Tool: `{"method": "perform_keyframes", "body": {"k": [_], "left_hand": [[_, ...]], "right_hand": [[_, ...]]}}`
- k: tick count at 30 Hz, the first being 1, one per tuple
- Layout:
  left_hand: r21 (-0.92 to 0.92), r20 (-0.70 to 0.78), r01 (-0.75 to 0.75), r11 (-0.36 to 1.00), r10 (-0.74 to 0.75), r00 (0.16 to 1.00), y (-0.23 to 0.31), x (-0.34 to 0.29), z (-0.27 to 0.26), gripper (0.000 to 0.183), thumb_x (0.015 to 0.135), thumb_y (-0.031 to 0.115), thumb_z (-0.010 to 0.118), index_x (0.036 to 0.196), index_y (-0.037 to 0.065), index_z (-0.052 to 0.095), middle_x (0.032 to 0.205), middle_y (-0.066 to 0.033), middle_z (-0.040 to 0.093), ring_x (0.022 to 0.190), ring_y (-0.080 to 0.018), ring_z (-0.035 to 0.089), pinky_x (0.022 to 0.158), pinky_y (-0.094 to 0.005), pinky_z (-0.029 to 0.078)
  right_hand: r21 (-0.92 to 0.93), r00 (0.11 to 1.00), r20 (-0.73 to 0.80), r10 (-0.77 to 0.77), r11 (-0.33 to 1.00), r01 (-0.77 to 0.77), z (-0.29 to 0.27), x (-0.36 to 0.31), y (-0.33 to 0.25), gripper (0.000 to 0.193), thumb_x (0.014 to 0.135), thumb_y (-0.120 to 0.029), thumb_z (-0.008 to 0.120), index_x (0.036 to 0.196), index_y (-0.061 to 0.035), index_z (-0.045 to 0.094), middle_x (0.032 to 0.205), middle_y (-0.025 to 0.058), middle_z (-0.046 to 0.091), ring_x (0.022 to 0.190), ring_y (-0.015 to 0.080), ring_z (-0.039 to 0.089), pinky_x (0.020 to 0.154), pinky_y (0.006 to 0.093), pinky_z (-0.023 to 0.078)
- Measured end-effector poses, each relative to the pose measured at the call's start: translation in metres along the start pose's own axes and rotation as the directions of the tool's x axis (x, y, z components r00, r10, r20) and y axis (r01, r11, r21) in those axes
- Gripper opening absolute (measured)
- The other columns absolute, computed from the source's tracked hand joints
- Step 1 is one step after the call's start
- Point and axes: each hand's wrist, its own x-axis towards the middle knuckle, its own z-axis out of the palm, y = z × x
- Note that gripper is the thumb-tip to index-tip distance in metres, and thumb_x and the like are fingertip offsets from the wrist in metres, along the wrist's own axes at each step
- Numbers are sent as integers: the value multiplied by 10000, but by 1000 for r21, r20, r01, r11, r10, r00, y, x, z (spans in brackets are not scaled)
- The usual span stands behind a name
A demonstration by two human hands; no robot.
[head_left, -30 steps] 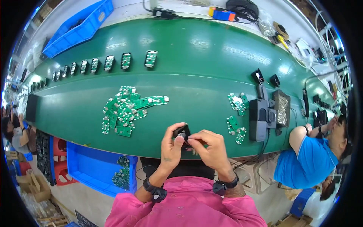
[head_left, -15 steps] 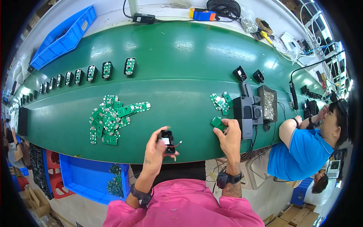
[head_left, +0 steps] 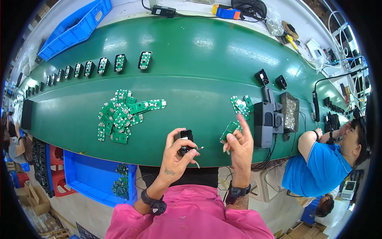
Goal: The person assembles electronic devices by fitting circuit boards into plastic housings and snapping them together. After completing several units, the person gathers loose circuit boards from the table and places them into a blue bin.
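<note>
My left hand (head_left: 175, 156) is closed around a small black plastic housing (head_left: 186, 136), its open side showing. A thin wire with a small white connector (head_left: 202, 147) sticks out of the housing to the right. My right hand (head_left: 240, 149) pinches a green circuit board (head_left: 229, 130) between thumb and lower fingers, while its index finger points up. Just beyond that hand lies a small group of green boards (head_left: 240, 104). A larger heap of circuit boards (head_left: 119, 115) spreads over the green table (head_left: 191, 95) to the left of the housing.
Housings fitted with boards (head_left: 145, 60) form a row toward the far left. Right of my right hand stand grey-black devices (head_left: 263, 123) and a tray of small metal parts (head_left: 289, 111). A blue bin (head_left: 91, 179) sits below the table edge. A person in blue (head_left: 318, 167) works at right.
The housing has turned in my left hand, and the thumb now lies across its near end. My right hand has tilted the board and raised its index finger. The whole view has shifted slightly.
</note>
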Motion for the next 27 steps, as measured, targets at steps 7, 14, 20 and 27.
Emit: {"method": "perform_keyframes", "body": {"k": [7, 14, 20, 27], "left_hand": [[19, -108, 47, 999, -45, 993, -7, -5, 5, 120, 911, 21, 629, 1017, -12, 582, 1362, -155, 354, 844, -203, 692, 610, -251, 600], [40, -129, 81, 996, -75, 989, -7, -4, 10, 98, 928, 43, 626, 1007, -3, 591, 1358, -168, 347, 801, -175, 698, 597, -246, 603], [4, -137, 80, 997, -79, 987, -10, -1, 5, 92, 934, 59, 618, 991, -5, 586, 1341, -168, 383, 751, -157, 693, 543, -228, 569], [-41, -91, 169, 985, -173, 981, -9, -2, 1, 284, 915, 27, 634, 1170, -6, 514, 1294, -140, 470, 702, -120, 655, 506, -215, 530]], "right_hand": [[163, 998, 51, 41, 985, -49, 20, -12, 26, 91, 914, -5, 623, 995, 15, 586, 937, 134, 707, 728, 149, 667, 631, 244, 517], [30, 984, -67, -163, 986, 166, 57, -25, 33, 26, 901, 19, 653, 918, 37, 645, 850, 14, 544, 714, 85, 491, 622, 236, 391], [7, 993, 45, -113, 994, 113, 53, -33, 34, 95, 883, 33, 672, 974, 47, 695, 833, 0, 564, 716, 50, 492, 598, 209, 373], [-43, 985, 175, -8, 999, 16, 46, -38, 34, 174, 881, 29, 668, 1052, 44, 700, 934, 38, 642, 764, 65, 564, 598, 215, 431]]}}
